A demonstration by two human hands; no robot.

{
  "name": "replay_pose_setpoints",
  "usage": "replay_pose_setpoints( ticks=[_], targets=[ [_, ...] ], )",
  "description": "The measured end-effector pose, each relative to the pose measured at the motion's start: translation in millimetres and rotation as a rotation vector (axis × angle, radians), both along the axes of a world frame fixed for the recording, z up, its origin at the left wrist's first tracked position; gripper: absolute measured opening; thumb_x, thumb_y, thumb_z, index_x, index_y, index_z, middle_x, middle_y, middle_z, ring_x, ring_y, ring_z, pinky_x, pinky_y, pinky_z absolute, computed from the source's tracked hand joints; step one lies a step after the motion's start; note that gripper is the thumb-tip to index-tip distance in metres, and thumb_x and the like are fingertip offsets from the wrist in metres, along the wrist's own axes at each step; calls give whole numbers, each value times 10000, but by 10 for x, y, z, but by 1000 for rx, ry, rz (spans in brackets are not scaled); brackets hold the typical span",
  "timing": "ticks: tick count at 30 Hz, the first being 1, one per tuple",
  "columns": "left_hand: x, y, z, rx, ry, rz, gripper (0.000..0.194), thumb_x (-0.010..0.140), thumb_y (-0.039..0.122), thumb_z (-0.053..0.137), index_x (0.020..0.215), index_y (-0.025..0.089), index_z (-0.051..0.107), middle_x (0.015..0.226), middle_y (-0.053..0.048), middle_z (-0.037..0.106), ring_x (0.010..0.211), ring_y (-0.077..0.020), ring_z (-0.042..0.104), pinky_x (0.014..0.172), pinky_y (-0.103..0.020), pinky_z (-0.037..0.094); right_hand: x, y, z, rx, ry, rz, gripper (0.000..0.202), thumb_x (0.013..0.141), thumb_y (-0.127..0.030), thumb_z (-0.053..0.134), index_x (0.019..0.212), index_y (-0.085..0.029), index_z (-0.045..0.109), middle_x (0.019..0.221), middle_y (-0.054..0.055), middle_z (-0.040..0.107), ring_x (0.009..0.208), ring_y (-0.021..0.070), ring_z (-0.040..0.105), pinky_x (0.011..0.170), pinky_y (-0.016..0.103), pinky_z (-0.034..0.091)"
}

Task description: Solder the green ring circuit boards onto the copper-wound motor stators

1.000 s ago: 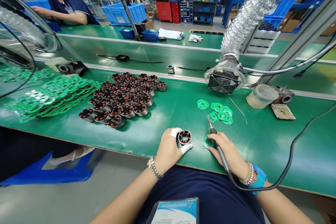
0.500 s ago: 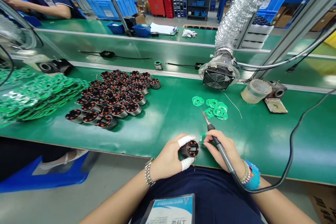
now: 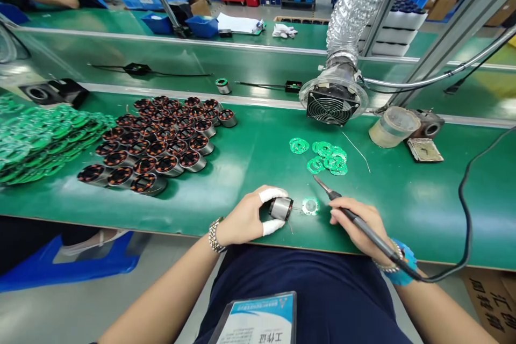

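Observation:
My left hand (image 3: pixel 252 217), with white covers on thumb and forefinger, grips a motor stator (image 3: pixel 281 208) by its ends, metal side up. Thin wires run from the stator toward a round green circuit board (image 3: pixel 310 206) just to its right; whether they are joined I cannot tell. In my right hand (image 3: pixel 360 223) is a soldering iron (image 3: pixel 355 218), its tip pointing up and left above that board. Several more green ring boards (image 3: pixel 330 157) lie beyond the tip, with a thin strand of solder wire (image 3: pixel 357 151) beside them.
Rows of stators (image 3: pixel 157 145) stand to the left, beside a large stack of green boards (image 3: pixel 44 140). A fume extractor fan (image 3: pixel 331 108) hangs over the back right. Nearby are a plastic tub (image 3: pixel 393 128) and a tip-cleaning tray (image 3: pixel 424 150). The iron's cable (image 3: pixel 467 215) loops at the right.
The stator has turned from showing its coil end to showing its metal side. The small board is out of my right fingers and lies on the bench; my right hand has moved right.

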State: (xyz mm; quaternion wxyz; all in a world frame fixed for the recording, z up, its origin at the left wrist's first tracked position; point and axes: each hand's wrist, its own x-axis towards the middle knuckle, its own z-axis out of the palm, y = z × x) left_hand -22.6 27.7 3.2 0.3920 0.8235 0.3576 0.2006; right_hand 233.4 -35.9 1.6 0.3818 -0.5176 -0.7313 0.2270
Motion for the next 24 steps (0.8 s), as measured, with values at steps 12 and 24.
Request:
replay_pose_setpoints(
  ticks=[12,24],
  targets=[
    [32,152,-43,-26,20,-30,446,663,204,656,1089,174,529,1046,-67,587,927,-194,572,838,-343,465,154,40,48,-192,27,4,143,810,-268,564,889,-212,669,870,28,712,814,164,667,736,252,534],
    [30,169,-57,-35,24,-16,467,661,219,663,1105,177,526,1058,-69,592,936,-195,573,839,-346,466,165,57,46,-255,8,94,147,825,-243,557,939,-217,646,882,20,690,798,143,646,721,244,509]
  ],
)
